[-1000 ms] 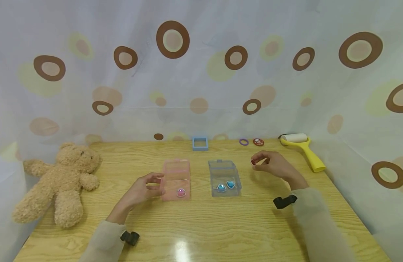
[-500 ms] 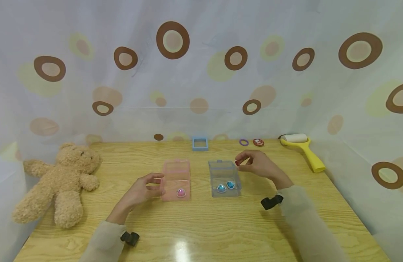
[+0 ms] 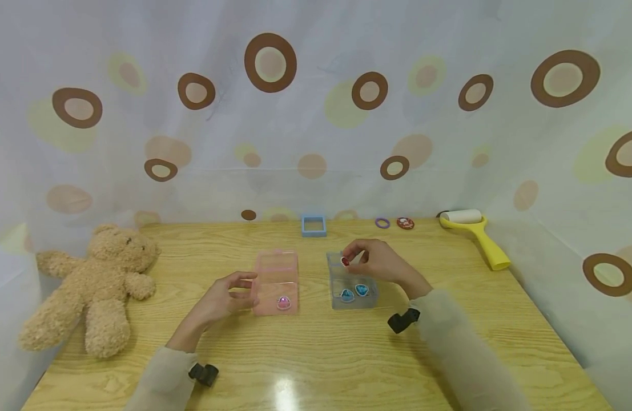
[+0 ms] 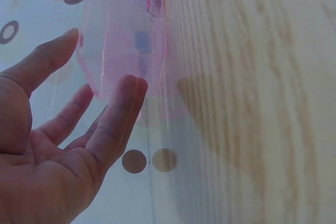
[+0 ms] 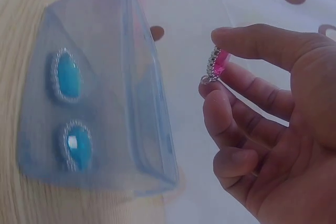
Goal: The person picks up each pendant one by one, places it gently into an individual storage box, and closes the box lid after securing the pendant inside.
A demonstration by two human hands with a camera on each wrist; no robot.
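Note:
My right hand [image 3: 379, 262] pinches a pink-red gem pendant [image 5: 220, 65] with a sparkling clear rim and a small metal loop, between thumb and fingers. The hand hovers over the raised lid side of a clear blue plastic box [image 3: 353, 305]. Two blue gem pendants [image 5: 68, 80] lie inside that box. To the left, a clear pink box [image 3: 266, 308] stands with its lid open and holds one pink gem pendant [image 3: 284, 302]. My left hand [image 3: 223, 297] rests at the pink box's left side, fingers relaxed and fingertips right at its edge.
A teddy bear [image 3: 105, 285] lies at the left of the wooden table [image 3: 316, 359]. Along the back are a light blue square frame [image 3: 314, 233], a purple ring [image 3: 382, 219] and a round red badge [image 3: 405, 223]. A yellow-handled lint roller [image 3: 482, 237] lies at the back right.
My right hand has moved left with the pink-red pendant, from the table right of the blue box to above that box. The left hand and both boxes have stayed put.

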